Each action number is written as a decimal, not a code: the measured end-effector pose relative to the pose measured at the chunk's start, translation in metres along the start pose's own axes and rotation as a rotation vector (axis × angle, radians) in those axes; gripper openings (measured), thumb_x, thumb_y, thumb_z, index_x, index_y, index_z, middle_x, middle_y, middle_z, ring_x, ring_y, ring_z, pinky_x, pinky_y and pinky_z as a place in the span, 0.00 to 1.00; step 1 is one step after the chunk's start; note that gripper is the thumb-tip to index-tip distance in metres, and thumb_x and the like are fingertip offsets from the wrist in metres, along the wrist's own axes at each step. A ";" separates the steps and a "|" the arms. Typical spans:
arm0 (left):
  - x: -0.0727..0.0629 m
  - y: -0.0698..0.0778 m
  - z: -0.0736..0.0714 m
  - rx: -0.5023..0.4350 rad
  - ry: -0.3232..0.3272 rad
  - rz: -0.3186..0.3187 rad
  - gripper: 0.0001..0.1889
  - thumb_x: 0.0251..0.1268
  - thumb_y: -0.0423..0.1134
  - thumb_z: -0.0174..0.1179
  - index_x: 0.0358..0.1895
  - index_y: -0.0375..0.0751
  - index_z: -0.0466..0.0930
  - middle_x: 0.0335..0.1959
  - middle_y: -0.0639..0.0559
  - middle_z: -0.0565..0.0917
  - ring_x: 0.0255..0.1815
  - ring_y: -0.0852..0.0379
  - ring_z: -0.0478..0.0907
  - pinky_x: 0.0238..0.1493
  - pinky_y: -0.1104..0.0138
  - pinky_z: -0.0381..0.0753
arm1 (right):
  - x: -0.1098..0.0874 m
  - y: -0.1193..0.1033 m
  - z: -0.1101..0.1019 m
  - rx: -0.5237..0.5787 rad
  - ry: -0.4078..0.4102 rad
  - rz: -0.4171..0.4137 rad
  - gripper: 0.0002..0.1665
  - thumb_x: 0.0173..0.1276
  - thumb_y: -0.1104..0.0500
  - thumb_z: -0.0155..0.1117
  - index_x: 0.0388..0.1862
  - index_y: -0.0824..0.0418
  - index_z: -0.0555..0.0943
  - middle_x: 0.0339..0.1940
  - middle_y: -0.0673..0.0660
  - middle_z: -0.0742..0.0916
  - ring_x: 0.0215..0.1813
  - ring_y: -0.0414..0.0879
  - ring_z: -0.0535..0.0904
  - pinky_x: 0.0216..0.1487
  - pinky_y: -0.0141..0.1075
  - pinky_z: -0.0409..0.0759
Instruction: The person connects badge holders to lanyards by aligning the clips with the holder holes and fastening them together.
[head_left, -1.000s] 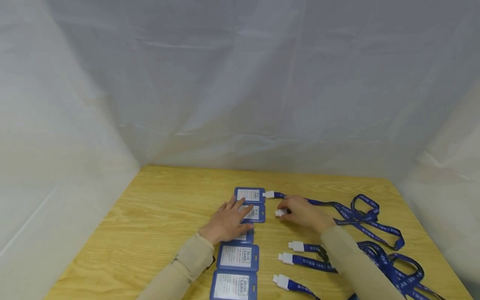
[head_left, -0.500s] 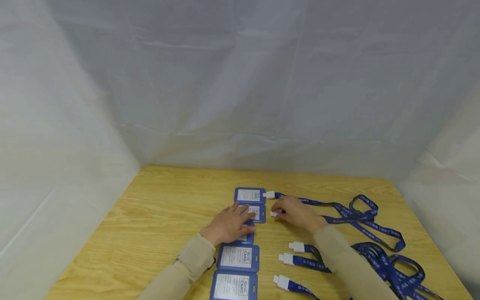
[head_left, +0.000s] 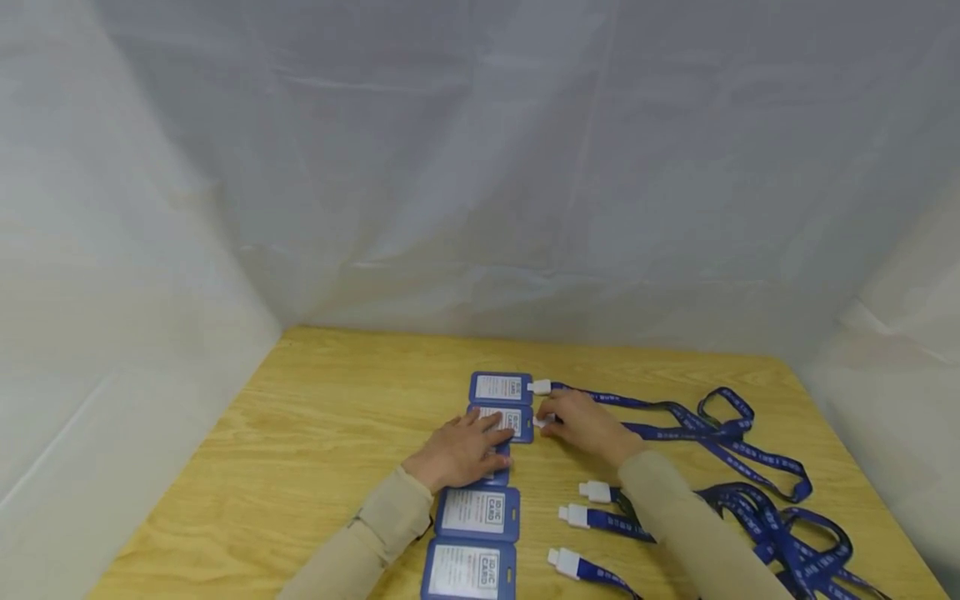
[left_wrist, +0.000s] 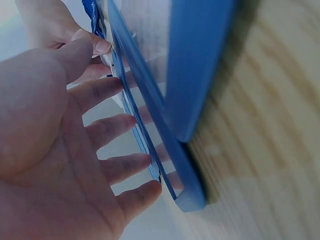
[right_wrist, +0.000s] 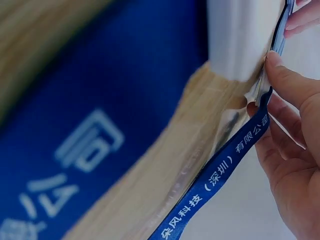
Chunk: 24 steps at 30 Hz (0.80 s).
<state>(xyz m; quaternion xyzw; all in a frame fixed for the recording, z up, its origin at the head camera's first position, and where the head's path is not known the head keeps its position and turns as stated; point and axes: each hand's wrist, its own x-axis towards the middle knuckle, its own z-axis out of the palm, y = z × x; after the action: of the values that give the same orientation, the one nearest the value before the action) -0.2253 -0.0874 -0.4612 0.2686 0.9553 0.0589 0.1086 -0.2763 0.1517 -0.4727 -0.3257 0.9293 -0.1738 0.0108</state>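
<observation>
My left hand (head_left: pixel 461 450) lies with fingers spread and straight over the second blue ID card holder (head_left: pixel 523 425) from the back. Its thumb reaches over the third holder (head_left: pixel 498 477), which it partly covers. In the left wrist view the fingertips (left_wrist: pixel 142 195) meet a holder's surface. My right hand (head_left: pixel 588 425) pinches the white clip (head_left: pixel 539 422) of a blue lanyard (head_left: pixel 667 432), right at the second holder's slotted end. Whether clip and holder touch, I cannot tell. The lanyard strap (right_wrist: pixel 225 165) trails beneath that hand in the right wrist view.
The backmost card holder (head_left: pixel 498 387) has a white clip (head_left: pixel 539 387) at its slot. Two more holders, a fourth (head_left: pixel 476 512) and a fifth (head_left: pixel 468 571), lie nearer. Lanyards with white clips (head_left: pixel 573 516) lie at right, straps heaped (head_left: pixel 772 521). Pale sheeting (head_left: pixel 480 208) surrounds the wooden table (head_left: pixel 337 417).
My right hand has moved left with the lanyard clip, bringing it up to the second holder's slotted end. The left hand has shifted slightly, staying on the holders.
</observation>
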 end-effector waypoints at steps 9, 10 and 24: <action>-0.003 0.001 -0.002 -0.025 -0.016 0.008 0.30 0.77 0.62 0.48 0.76 0.56 0.67 0.80 0.49 0.62 0.80 0.35 0.55 0.75 0.42 0.64 | -0.001 -0.003 0.001 0.034 -0.005 -0.018 0.06 0.70 0.56 0.70 0.43 0.54 0.87 0.44 0.49 0.86 0.49 0.45 0.84 0.58 0.43 0.83; -0.003 0.001 -0.002 -0.027 -0.018 0.013 0.30 0.77 0.62 0.48 0.76 0.56 0.67 0.80 0.49 0.62 0.80 0.35 0.55 0.75 0.42 0.65 | -0.001 -0.003 0.001 0.028 -0.002 -0.024 0.06 0.70 0.56 0.70 0.43 0.54 0.87 0.44 0.49 0.86 0.49 0.45 0.84 0.58 0.44 0.83; -0.008 -0.003 0.000 -0.095 -0.046 0.035 0.31 0.78 0.60 0.48 0.77 0.52 0.64 0.81 0.47 0.58 0.81 0.33 0.50 0.77 0.45 0.61 | 0.001 -0.005 0.004 -0.001 0.028 -0.088 0.03 0.69 0.58 0.70 0.39 0.56 0.87 0.41 0.50 0.86 0.46 0.46 0.84 0.54 0.44 0.84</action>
<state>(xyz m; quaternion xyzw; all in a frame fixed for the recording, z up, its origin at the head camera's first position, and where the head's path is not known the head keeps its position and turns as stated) -0.2201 -0.0936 -0.4607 0.2813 0.9437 0.0999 0.1423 -0.2737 0.1462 -0.4743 -0.3639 0.9142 -0.1780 -0.0099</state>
